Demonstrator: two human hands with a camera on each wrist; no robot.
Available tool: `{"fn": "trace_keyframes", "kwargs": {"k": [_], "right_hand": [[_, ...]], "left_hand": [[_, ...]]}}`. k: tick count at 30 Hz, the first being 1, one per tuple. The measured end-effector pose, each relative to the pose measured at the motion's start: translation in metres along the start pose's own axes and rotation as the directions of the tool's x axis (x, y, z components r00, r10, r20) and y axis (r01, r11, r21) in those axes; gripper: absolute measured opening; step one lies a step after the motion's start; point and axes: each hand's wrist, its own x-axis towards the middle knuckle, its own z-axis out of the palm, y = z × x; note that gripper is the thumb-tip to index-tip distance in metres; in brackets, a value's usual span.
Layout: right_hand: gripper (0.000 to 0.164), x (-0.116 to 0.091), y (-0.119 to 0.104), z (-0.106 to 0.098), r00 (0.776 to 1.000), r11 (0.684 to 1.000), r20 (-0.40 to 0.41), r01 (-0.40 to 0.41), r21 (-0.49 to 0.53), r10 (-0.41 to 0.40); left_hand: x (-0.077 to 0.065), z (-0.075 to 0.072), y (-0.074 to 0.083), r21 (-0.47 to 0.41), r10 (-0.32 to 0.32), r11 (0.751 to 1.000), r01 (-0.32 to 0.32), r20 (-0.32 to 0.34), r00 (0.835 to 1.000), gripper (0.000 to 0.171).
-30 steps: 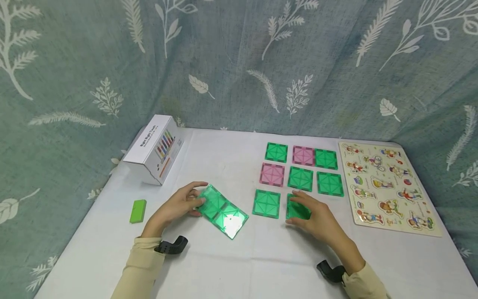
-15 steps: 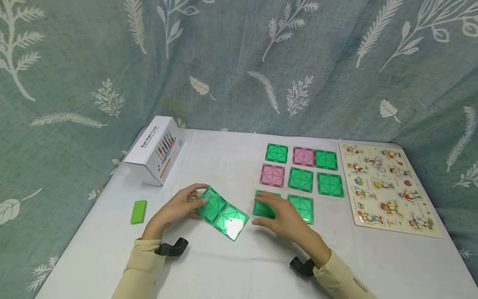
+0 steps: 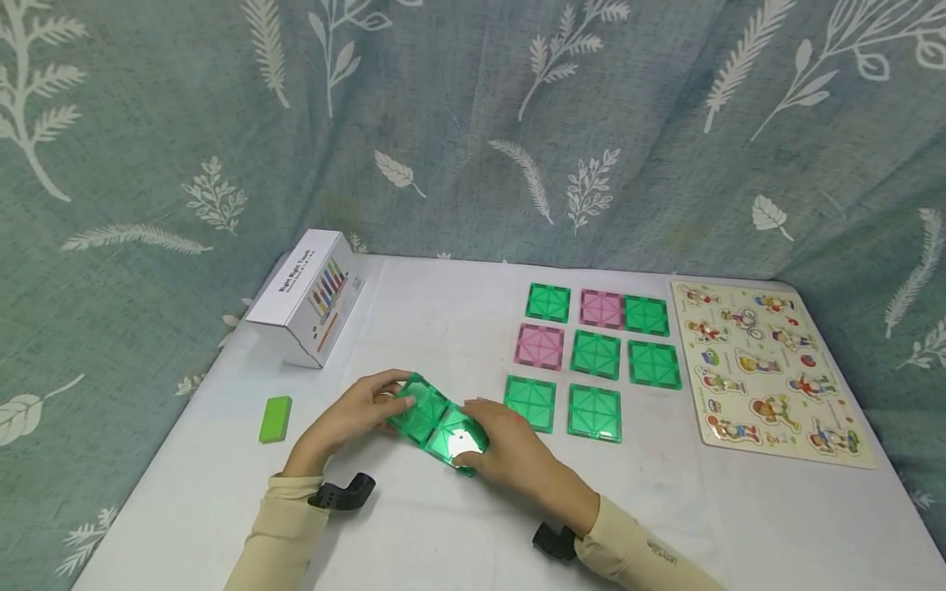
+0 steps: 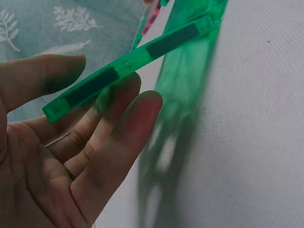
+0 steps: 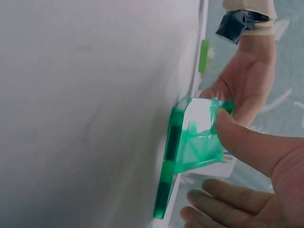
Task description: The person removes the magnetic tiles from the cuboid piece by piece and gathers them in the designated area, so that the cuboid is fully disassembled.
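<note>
Two translucent green square magnetic tiles are joined edge to edge and tilted off the table. My left hand [image 3: 355, 414] pinches the left tile [image 3: 423, 404], thumb on top and fingers beneath; the left wrist view shows the tile's edge [image 4: 128, 66] between them. My right hand [image 3: 517, 451] is at the right tile [image 3: 452, 433], fingers near its far corner and thumb over its near edge. In the right wrist view the right thumb [image 5: 247, 147] overlaps the tile pair [image 5: 197, 147], while the other fingers stand apart from it; whether the thumb touches cannot be told.
Right of the hands lie several loose square tiles in rows, such as a green tile [image 3: 594, 413] and a pink tile [image 3: 539, 346]. A picture puzzle board [image 3: 769, 369] lies at the right. On the left are a white box [image 3: 306, 295] and a green block [image 3: 276, 419].
My right hand has moved left from over the loose green tiles to the joined pair, uncovering those tiles. The left hand keeps its hold; the pair has shifted slightly.
</note>
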Motion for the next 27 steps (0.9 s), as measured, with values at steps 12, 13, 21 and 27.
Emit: {"fn": "trace_keyframes", "kwargs": {"k": [12, 13, 21, 27], "right_hand": [[0.085, 0.008, -0.005, 0.011, 0.998, 0.998, 0.058, -0.031, -0.05, 0.034], [0.085, 0.007, -0.005, 0.011, 0.998, 0.998, 0.057, -0.026, -0.059, 0.029], [0.088, 0.006, -0.005, 0.015, 0.999, 0.989, 0.032, 0.003, -0.147, 0.002], [0.088, 0.007, -0.005, 0.017, 1.0, 0.983, 0.006, 0.022, -0.182, -0.021]], "left_hand": [[-0.003, 0.002, -0.003, 0.103, 0.021, 0.994, -0.02, -0.002, 1.0, 0.048], [-0.003, 0.003, -0.003, 0.105, 0.027, 0.994, -0.027, -0.001, 1.0, 0.048], [-0.004, 0.004, -0.002, 0.108, -0.008, 0.994, 0.009, -0.01, 1.0, 0.046], [-0.004, 0.004, -0.002, 0.133, -0.014, 0.991, 0.016, -0.014, 1.0, 0.042]]}}
